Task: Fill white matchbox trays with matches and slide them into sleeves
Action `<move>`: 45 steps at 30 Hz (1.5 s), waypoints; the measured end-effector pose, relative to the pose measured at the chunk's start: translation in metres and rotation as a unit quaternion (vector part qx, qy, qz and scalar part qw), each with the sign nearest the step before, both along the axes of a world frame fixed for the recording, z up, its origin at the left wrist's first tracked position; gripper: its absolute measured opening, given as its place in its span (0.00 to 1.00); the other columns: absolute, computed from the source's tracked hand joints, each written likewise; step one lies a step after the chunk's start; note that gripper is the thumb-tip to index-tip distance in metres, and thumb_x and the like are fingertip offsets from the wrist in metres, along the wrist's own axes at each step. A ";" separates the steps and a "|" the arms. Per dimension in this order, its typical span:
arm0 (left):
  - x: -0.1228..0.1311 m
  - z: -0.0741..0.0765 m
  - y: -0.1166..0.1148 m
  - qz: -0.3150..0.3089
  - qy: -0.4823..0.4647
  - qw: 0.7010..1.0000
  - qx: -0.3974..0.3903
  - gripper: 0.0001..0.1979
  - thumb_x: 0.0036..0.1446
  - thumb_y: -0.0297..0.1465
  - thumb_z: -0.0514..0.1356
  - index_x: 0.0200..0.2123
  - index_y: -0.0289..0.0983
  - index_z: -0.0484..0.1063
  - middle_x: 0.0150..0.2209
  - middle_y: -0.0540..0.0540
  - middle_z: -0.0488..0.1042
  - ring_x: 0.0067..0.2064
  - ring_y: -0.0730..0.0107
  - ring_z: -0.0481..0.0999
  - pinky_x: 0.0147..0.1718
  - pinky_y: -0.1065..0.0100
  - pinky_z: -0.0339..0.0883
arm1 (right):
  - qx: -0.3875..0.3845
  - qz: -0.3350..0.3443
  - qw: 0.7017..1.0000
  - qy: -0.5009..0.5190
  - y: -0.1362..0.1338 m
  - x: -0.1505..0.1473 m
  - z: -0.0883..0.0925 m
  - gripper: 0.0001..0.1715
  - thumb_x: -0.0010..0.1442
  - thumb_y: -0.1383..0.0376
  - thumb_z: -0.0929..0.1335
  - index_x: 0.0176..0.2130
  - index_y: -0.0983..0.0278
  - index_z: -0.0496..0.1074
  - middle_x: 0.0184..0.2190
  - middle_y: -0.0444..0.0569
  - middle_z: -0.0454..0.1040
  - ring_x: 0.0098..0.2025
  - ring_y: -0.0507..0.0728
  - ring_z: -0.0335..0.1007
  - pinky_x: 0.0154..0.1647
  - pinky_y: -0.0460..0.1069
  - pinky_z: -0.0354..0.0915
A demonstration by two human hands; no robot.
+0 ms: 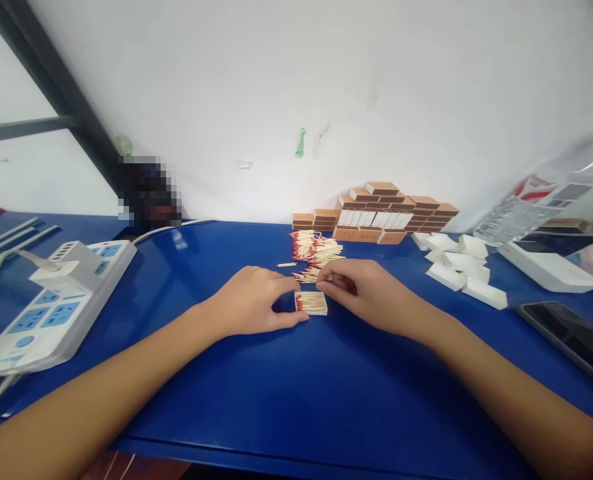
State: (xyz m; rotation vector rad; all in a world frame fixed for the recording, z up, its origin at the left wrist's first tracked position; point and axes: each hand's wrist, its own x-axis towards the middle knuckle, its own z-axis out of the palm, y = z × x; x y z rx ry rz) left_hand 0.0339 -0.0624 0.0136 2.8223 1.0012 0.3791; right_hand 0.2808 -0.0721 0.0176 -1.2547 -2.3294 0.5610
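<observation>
A small white matchbox tray (318, 312) with red-tipped matches (310, 302) lying in it sits on the blue table. My left hand (256, 300) grips the tray from its left side, thumb at the near edge and fingers at the far edge. Just behind the tray, my right hand (361, 287) has thumb and forefinger pinched together beside a loose heap of matches (314, 248); whether a match is between these fingertips cannot be seen. One single match (286, 265) lies apart, left of the heap.
Stacked matchboxes (376, 213) stand against the wall. Several empty white trays (456, 260) lie to the right, near a phone (571, 333), a white box (549, 267) and a tilted plastic bottle (541, 193). On the left is a power strip (61, 307) with cables.
</observation>
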 end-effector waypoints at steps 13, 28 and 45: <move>-0.002 0.005 0.001 0.002 0.008 1.000 0.009 0.17 0.63 0.45 0.63 0.42 0.38 0.79 0.26 0.52 0.74 0.26 0.72 0.72 0.26 0.69 0.56 | 0.070 -0.015 0.997 -0.043 0.017 -0.003 -0.020 0.07 0.70 0.61 0.67 0.41 0.62 0.73 0.33 0.46 0.72 0.33 0.54 0.64 0.35 0.48 0.55; -0.003 0.006 0.003 0.013 0.010 1.000 0.015 0.18 0.63 0.46 0.63 0.42 0.38 0.80 0.25 0.52 0.74 0.25 0.73 0.71 0.27 0.70 0.55 | 0.013 -0.036 0.994 -0.102 0.015 0.013 -0.009 0.08 0.69 0.62 0.67 0.36 0.62 0.71 0.34 0.47 0.72 0.34 0.55 0.65 0.34 0.49 0.57; -0.002 0.006 0.002 0.017 0.005 1.000 0.002 0.19 0.62 0.46 0.64 0.46 0.38 0.80 0.26 0.51 0.75 0.26 0.71 0.72 0.27 0.69 0.56 | -0.056 -0.059 0.987 -0.139 0.014 0.020 -0.003 0.09 0.69 0.63 0.64 0.37 0.62 0.72 0.37 0.50 0.75 0.37 0.58 0.69 0.35 0.50 0.60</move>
